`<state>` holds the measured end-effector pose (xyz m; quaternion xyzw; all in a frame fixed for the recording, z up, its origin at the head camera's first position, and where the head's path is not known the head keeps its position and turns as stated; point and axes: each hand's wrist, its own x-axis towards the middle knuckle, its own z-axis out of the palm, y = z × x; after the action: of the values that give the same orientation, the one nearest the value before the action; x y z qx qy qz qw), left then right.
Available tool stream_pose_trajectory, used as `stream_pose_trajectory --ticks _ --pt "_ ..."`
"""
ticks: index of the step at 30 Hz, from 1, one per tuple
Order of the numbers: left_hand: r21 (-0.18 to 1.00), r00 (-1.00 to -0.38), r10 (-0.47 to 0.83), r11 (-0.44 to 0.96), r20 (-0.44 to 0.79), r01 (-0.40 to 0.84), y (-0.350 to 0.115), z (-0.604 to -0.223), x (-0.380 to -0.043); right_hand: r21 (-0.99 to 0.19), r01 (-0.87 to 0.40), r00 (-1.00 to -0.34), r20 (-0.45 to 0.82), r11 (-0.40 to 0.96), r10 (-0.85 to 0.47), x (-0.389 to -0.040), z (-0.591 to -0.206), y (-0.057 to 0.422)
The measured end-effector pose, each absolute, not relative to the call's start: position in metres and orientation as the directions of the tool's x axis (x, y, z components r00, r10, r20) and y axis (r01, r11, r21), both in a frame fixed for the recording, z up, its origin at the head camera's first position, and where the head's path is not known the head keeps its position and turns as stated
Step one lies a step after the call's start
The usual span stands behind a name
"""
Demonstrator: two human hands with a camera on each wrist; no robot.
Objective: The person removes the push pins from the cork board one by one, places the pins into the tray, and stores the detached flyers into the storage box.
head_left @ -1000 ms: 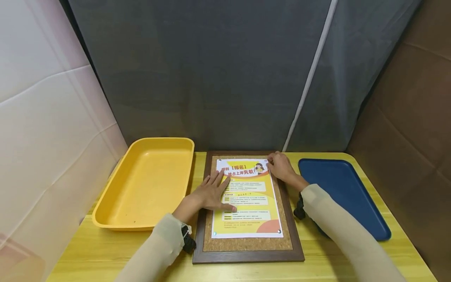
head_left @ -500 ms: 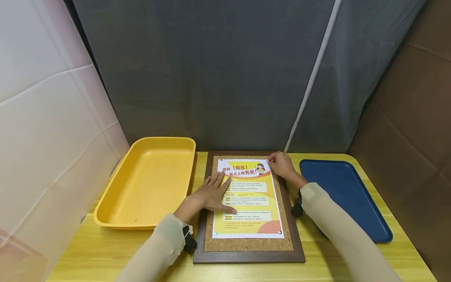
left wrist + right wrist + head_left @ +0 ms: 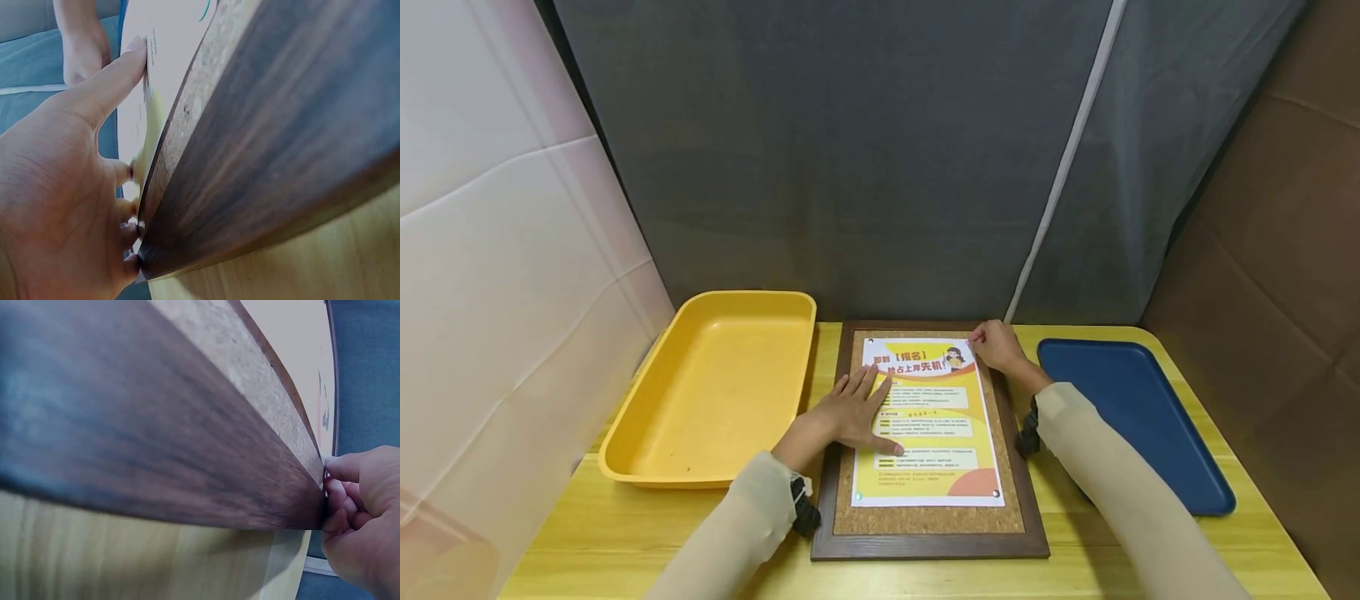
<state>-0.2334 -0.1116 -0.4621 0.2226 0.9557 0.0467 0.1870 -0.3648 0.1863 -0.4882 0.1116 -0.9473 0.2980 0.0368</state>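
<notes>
A yellow and white printed poster (image 3: 936, 479) lies on a cork board (image 3: 925, 522) with a dark brown wooden frame. Shiny round thumbtacks show at its top left (image 3: 871, 340), bottom left (image 3: 859, 497) and bottom right corners. My left hand (image 3: 848, 414) rests on the poster's left side with fingers spread and thumb stretched out. At the top right corner, my right hand (image 3: 1000, 347) pinches with thumb and forefinger, the other fingers curled; a small thumbtack there is mostly hidden by the fingertips. In the right wrist view, those fingertips (image 3: 331, 464) touch the paper's edge beside the frame.
A deep yellow tray (image 3: 700, 479) stands left of the board, with a few tiny specks in it. To the right lies a shallow blue tray (image 3: 1135, 417), partly under the right sleeve. A grey curtain (image 3: 850, 167) hangs behind the wooden table (image 3: 625, 533).
The view has shifted slightly, and the right wrist has tilted a little. Both hands keep their places on the poster.
</notes>
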Motion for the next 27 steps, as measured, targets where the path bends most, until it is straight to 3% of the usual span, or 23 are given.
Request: stream_pose_trajectory --ticks 19,27 --pt "0.170 -0.823 0.439 0.898 -0.360 0.405 -0.112 -0.460 -0.235 -0.626 -0.138 -0.984 -0.005 0.768 -0.180 -0.366 -0.478 0.183" --pt "0.172 -0.824 0.435 0.900 -0.362 0.400 -0.111 -0.460 -0.234 -0.630 -0.167 -0.976 -0.002 0.758 -0.217 -0.369 -0.477 0.186"
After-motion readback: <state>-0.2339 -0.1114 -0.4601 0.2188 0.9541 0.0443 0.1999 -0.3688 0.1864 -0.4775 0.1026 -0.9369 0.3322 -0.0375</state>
